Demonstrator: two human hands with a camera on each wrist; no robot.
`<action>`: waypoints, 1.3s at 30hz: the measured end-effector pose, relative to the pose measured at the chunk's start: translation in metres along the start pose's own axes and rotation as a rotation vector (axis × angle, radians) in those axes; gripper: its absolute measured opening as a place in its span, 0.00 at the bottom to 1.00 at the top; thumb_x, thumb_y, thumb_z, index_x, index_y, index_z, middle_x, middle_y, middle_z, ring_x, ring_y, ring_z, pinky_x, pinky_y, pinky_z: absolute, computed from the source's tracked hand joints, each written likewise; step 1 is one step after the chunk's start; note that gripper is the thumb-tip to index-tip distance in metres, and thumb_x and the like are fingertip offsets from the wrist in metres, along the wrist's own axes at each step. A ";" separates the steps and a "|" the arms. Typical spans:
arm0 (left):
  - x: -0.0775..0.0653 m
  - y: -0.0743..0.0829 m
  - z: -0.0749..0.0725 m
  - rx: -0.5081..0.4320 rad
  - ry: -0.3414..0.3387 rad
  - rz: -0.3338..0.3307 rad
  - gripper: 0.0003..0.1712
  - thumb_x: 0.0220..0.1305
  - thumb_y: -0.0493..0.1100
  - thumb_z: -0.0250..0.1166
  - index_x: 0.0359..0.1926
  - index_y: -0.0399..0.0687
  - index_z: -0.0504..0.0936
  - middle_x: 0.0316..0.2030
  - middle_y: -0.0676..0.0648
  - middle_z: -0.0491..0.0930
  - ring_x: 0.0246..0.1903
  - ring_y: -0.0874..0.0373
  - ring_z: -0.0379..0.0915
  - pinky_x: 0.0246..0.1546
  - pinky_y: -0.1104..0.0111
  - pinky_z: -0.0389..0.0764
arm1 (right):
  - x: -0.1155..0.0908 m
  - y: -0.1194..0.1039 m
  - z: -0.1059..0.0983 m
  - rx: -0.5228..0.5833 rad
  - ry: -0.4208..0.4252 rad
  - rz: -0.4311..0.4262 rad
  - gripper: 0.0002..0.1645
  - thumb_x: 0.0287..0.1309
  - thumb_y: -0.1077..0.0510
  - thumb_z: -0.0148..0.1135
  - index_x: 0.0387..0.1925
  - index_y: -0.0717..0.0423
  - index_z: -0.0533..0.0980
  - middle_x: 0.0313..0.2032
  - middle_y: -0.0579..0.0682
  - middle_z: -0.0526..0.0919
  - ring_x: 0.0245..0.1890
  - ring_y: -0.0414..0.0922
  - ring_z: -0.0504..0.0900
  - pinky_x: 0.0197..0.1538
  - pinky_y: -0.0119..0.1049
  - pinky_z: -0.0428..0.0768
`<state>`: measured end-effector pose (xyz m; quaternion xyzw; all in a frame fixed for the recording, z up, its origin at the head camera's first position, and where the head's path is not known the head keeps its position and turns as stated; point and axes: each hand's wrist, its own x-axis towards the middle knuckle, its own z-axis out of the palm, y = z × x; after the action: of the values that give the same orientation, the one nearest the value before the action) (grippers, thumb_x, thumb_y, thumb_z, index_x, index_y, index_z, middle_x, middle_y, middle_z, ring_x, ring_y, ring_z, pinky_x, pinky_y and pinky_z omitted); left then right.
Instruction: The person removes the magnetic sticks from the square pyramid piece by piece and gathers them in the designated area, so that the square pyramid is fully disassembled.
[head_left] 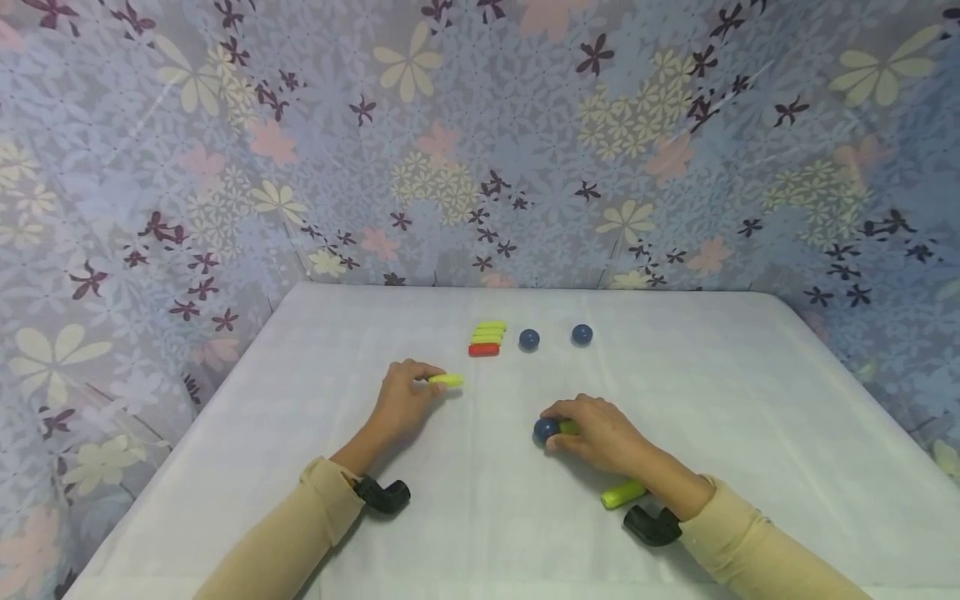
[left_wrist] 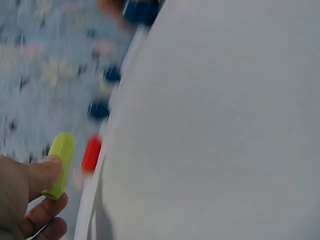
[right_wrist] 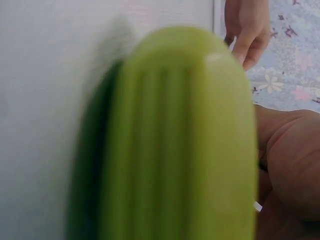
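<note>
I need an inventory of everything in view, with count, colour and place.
held ball: 1, blue, in right hand
held stick: 1, yellow-green, in left hand
middle stick: 1, yellow-green, partly hidden by right hand
front stick: 1, yellow-green, by right wrist
back sticks: 3, yellow-green, far on table
red stick: 1, red, beside them
back balls: 2, blue, right of sticks
table: 1, white, below all
floral cloth: 1, bluish, behind
wrist devices: 2, black, at wrists
sleeves: 2, beige, on arms
hands: 2, bare, over table

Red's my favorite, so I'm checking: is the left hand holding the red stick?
No, the left hand pinches a yellow-green stick, while the red stick lies on the white table.
</note>
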<state>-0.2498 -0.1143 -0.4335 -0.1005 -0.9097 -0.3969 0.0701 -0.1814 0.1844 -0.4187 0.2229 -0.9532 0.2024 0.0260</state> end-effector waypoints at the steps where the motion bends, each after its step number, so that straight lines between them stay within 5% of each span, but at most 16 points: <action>1: 0.008 -0.003 -0.002 0.010 0.007 -0.019 0.14 0.58 0.45 0.65 0.46 0.52 0.83 0.44 0.49 0.79 0.48 0.52 0.67 0.51 0.57 0.67 | 0.000 0.001 0.000 0.002 0.001 0.000 0.23 0.51 0.47 0.67 0.49 0.49 0.79 0.40 0.44 0.82 0.36 0.38 0.72 0.41 0.35 0.68; 9: 0.070 -0.017 -0.003 0.133 0.040 -0.042 0.16 0.60 0.43 0.63 0.49 0.48 0.82 0.49 0.43 0.79 0.53 0.45 0.67 0.58 0.49 0.62 | -0.001 0.001 0.000 0.012 -0.003 0.006 0.23 0.50 0.47 0.68 0.49 0.49 0.79 0.42 0.43 0.83 0.37 0.37 0.72 0.42 0.35 0.68; 15: 0.098 -0.020 -0.001 0.169 0.043 -0.073 0.16 0.61 0.43 0.63 0.50 0.47 0.82 0.52 0.42 0.78 0.53 0.45 0.67 0.58 0.50 0.63 | 0.000 0.000 0.001 0.008 -0.011 0.006 0.23 0.50 0.48 0.68 0.49 0.48 0.79 0.41 0.42 0.83 0.35 0.36 0.70 0.40 0.33 0.67; 31: 0.118 -0.016 0.011 0.290 -0.006 -0.096 0.16 0.61 0.46 0.63 0.50 0.53 0.82 0.49 0.44 0.78 0.51 0.47 0.65 0.58 0.51 0.62 | -0.001 -0.003 -0.002 0.008 -0.031 0.042 0.25 0.49 0.48 0.69 0.50 0.49 0.79 0.42 0.42 0.84 0.36 0.37 0.70 0.41 0.33 0.67; 39: 0.119 -0.017 0.012 0.288 0.005 -0.093 0.16 0.61 0.46 0.63 0.50 0.52 0.82 0.48 0.44 0.78 0.52 0.47 0.65 0.56 0.52 0.62 | -0.010 0.015 -0.020 -0.012 0.033 0.031 0.27 0.48 0.50 0.70 0.52 0.51 0.78 0.44 0.45 0.84 0.42 0.43 0.73 0.43 0.37 0.69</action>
<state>-0.3698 -0.1015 -0.4292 -0.0464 -0.9607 -0.2654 0.0674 -0.1797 0.2088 -0.4075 0.2045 -0.9573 0.2006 0.0397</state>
